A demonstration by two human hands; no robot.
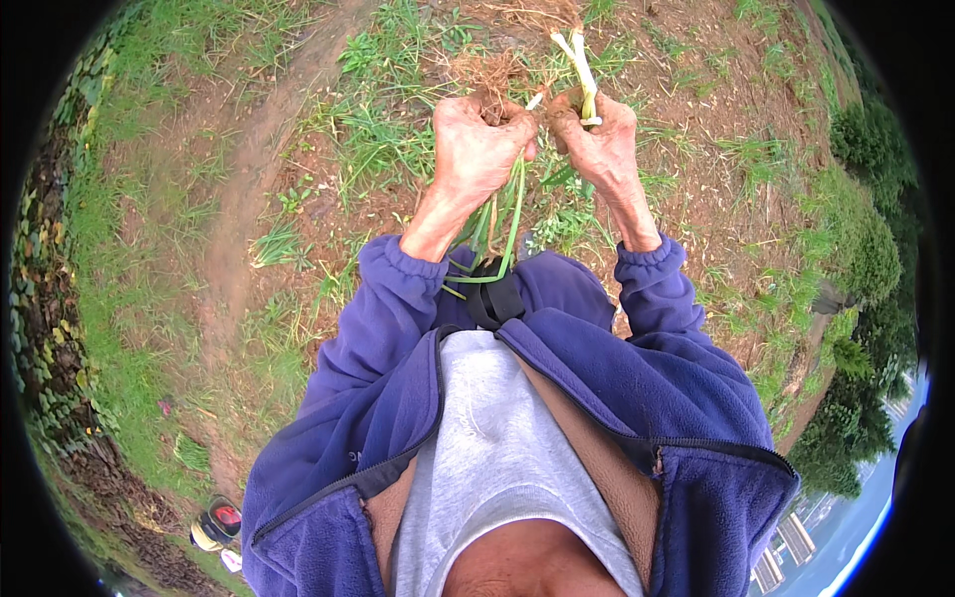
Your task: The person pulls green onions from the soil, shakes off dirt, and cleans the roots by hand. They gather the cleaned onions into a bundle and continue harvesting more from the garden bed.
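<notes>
My left hand (481, 145) is closed around a bunch of spring onions, its tangled brown roots (489, 74) sticking out above the fist. Long green leaves (516, 216) hang from below that hand towards my lap, some of them bent. A short white stem end (535, 101) pokes out between the two hands. Pale stalks (582, 71) stand up out of my right hand (600, 138), which grips them near its thumb; their roots are at the top edge of the view. Soil marks the fingers of both hands, and the hands are close together.
Bare soil (246, 149) with patches of grass (395, 142) surrounds me. A clump of green leaves (276, 245) lies to the left, another (192, 453) further back. A dark container (216, 519) with something red stands at lower left. Trees (858, 418) line the right.
</notes>
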